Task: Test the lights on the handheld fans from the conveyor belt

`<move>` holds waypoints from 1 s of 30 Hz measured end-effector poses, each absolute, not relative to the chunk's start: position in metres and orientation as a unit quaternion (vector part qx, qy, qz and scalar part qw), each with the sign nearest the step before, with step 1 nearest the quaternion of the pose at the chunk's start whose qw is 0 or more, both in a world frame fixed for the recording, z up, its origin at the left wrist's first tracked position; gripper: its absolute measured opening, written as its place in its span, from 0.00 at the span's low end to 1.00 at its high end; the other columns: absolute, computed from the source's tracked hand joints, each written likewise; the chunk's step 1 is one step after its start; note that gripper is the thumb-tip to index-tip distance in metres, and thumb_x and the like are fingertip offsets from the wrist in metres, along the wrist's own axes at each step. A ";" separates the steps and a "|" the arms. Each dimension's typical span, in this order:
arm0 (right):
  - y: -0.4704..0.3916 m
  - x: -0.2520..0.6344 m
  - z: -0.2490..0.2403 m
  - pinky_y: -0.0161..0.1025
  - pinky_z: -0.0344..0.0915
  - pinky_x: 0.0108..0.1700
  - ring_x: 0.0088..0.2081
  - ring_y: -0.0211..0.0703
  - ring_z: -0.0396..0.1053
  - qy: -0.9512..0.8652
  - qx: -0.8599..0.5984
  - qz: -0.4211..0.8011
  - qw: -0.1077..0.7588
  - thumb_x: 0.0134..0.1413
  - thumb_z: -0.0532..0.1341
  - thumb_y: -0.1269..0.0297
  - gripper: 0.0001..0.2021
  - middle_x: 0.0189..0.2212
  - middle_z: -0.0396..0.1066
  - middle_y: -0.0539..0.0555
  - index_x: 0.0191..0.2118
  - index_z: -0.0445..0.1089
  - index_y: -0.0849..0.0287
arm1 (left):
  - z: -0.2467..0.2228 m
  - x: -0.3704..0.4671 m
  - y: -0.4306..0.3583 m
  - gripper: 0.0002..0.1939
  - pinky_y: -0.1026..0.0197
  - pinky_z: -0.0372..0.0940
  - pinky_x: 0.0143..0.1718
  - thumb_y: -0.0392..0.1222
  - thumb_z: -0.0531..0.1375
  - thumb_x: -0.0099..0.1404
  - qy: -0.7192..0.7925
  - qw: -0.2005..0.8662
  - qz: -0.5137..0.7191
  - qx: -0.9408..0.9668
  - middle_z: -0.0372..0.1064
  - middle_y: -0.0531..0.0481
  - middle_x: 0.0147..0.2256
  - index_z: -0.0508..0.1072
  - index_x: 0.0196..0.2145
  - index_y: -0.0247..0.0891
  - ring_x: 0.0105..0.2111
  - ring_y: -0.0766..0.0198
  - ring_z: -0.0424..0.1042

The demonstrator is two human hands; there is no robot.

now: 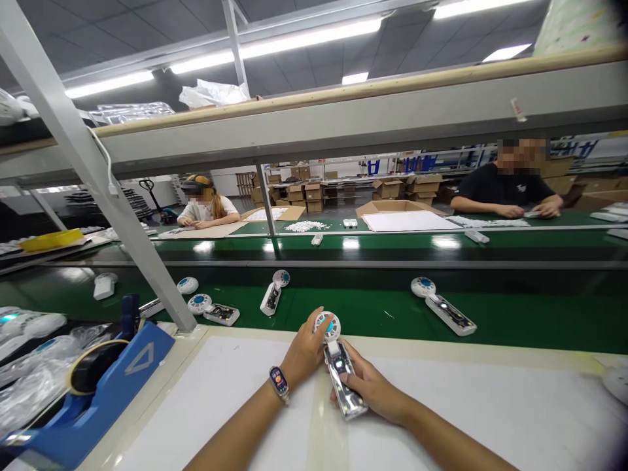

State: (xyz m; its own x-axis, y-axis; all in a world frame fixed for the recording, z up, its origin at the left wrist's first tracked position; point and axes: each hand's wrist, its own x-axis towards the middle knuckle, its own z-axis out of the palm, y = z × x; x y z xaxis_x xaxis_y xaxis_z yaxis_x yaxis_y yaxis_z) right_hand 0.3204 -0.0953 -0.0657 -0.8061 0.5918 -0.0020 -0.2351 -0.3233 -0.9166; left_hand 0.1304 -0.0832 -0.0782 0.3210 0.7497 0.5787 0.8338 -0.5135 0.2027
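Between my hands, above the white worktop (pixel 235 399), is a small white handheld fan (pixel 345 379) with a round slotted head, a blue centre and an opened handle that shows its inner parts. My left hand (pixel 308 347), wearing a watch (pixel 279 381) at the wrist, has its fingers closed around the fan's head. My right hand (pixel 373 386) grips the handle from the right side, its thumb lying on the exposed inside. The undersides of the fan and some fingertips are hidden.
Similar fans (pixel 444 307) lie on the green conveyor belt (pixel 343 294) ahead. A blue tape dispenser (pixel 98 399) stands at left, near a slanted metal post (pixel 112 196). A shelf beam (pixel 343 118) crosses overhead. Two people (pixel 209 203) sit across the line.
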 end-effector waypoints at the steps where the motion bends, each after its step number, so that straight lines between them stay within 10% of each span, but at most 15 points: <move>1: -0.095 0.321 -0.066 0.43 0.65 0.34 0.33 0.47 0.71 -0.527 -0.166 0.793 0.256 0.50 0.62 0.58 0.32 0.38 0.62 0.52 0.58 0.46 0.48 | -0.078 0.131 -0.083 0.30 0.47 0.62 0.48 0.33 0.50 0.62 -0.490 0.062 -0.312 -0.812 0.45 0.34 0.58 0.44 0.60 0.42 0.55 0.50 0.56; 30: -0.091 0.321 -0.069 0.42 0.66 0.34 0.35 0.47 0.72 -0.528 -0.152 0.793 0.262 0.51 0.61 0.63 0.29 0.35 0.61 0.50 0.57 0.47 0.48 | -0.074 0.132 -0.084 0.30 0.48 0.63 0.47 0.32 0.49 0.62 -0.512 0.030 -0.290 -0.808 0.41 0.34 0.60 0.44 0.60 0.40 0.53 0.50 0.58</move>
State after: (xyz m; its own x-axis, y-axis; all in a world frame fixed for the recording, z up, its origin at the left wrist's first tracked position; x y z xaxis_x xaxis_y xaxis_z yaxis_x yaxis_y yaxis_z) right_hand 0.3213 -0.0912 -0.0686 -0.8166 0.5761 0.0359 -0.2556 -0.3051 -0.9174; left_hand 0.1321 -0.0838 -0.0738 0.3078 0.8097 0.4997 0.8440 -0.4748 0.2494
